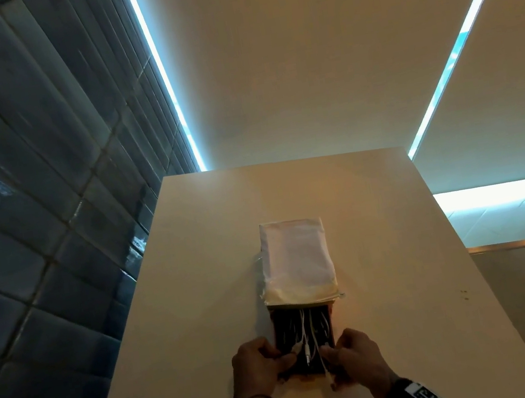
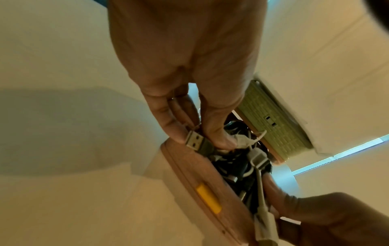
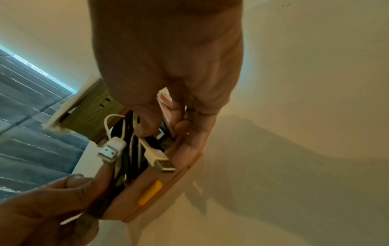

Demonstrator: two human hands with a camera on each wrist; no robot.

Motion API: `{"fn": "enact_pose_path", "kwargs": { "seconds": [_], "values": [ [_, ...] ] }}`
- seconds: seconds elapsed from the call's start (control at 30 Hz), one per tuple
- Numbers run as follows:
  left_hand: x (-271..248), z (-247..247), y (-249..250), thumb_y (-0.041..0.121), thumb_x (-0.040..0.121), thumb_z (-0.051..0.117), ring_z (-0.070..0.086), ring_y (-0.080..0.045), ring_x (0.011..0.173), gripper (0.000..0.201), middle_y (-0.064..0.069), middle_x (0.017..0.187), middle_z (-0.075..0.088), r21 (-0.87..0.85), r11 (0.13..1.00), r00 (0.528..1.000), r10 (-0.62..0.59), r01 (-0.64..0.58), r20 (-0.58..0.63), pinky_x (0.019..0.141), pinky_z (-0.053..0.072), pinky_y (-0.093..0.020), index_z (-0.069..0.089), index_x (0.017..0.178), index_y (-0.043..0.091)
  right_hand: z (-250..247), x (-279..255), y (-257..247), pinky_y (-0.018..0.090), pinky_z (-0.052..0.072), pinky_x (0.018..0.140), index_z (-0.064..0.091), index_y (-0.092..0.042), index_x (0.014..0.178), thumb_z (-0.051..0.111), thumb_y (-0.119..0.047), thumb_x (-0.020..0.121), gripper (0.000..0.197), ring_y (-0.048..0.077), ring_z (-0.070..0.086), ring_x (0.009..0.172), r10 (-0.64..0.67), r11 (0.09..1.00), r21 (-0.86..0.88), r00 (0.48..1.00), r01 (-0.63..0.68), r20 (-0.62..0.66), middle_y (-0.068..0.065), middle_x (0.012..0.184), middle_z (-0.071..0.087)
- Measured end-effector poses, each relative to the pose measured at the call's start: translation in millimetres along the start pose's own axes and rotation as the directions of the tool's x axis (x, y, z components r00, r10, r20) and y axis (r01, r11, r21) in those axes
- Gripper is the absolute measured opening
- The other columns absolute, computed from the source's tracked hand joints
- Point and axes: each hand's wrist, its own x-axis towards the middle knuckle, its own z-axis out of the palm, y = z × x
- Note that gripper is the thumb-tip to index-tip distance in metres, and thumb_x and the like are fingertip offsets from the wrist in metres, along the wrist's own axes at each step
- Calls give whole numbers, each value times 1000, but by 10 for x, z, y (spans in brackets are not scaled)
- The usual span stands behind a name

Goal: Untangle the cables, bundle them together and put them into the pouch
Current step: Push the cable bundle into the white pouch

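A tangle of black and white cables (image 1: 306, 334) fills an open wooden box (image 1: 331, 321) near the table's front edge. The white cloth pouch (image 1: 295, 259) lies flat over the box's far part. My left hand (image 1: 284, 360) is at the box's near left corner and pinches a dark USB plug (image 2: 194, 140) between thumb and fingers. My right hand (image 1: 329, 356) is at the near right corner, thumb inside the box, pinching a white cable (image 3: 151, 153). A second white USB plug (image 3: 108, 152) sticks up loose between the hands.
The box and pouch sit on a pale table (image 1: 198, 279) with bare surface on both sides. A greenish ribbed block (image 2: 273, 119) shows under the pouch. A yellow tag (image 2: 208, 198) marks the box's near wall. A dark tiled wall (image 1: 29, 203) runs along the left.
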Motion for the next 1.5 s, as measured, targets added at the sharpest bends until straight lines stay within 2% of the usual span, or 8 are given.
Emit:
{"fn": "enact_pose_path", "kwargs": {
  "seconds": [0.37,0.5,0.67,0.87,1.03,1.2,1.37,1.5],
  "values": [
    [256,80,223,24,60,90,64,-15,65,26,8,59,65,-107,993,989,25,-41,-147,56,43,-20,65,56,20,-65,148,-352,39,60,58,57,-5,72,70,-41,79,38,28,68,49,-124,992,-19,975,123,-183,14,56,70],
    [221,22,262,26,70,83,66,-17,73,18,7,65,68,-85,993,988,76,-88,-137,63,51,-28,67,64,19,-87,271,-261,51,59,67,54,-8,81,70,-50,69,47,31,70,61,-125,989,59,974,139,-188,11,66,71],
    [97,-36,241,33,57,89,61,-6,76,29,8,82,63,27,983,983,181,-181,-5,60,41,-7,67,71,24,-139,67,-107,39,59,63,52,-1,85,82,-13,73,34,26,66,64,-130,962,237,990,139,-55,19,79,65],
    [168,-213,165,7,65,81,65,4,81,32,11,83,69,32,960,958,273,-276,86,72,49,-15,64,73,33,-224,20,-192,39,61,62,65,1,79,79,-6,73,16,25,67,55,-84,996,-28,995,86,50,12,67,71],
    [158,-124,191,20,66,84,62,-7,74,35,9,74,65,92,973,973,218,-211,-71,62,45,-23,51,71,32,-242,58,-366,32,60,58,65,-11,63,64,-8,78,15,21,64,47,-330,913,-270,943,305,-51,9,55,69],
    [104,-72,276,34,70,79,66,-18,74,30,3,74,70,250,955,979,187,-162,-78,58,43,-26,50,65,30,-199,111,-353,32,49,58,60,-17,74,59,-24,78,9,22,64,67,-399,692,-610,908,387,124,5,76,70],
    [163,24,392,19,66,77,68,-14,82,20,4,85,74,179,962,975,217,-205,-52,69,50,-23,75,86,23,-155,270,-283,36,53,59,63,-10,61,57,-15,75,16,25,63,62,-521,741,-481,853,468,26,4,63,68],
    [149,23,340,20,75,69,62,-22,81,3,3,88,50,292,936,969,229,-195,-87,62,41,-21,68,75,22,-38,345,-97,26,49,65,71,-23,65,69,-15,70,10,18,61,79,-614,751,-384,782,536,-109,-7,85,65]
  ]
}}
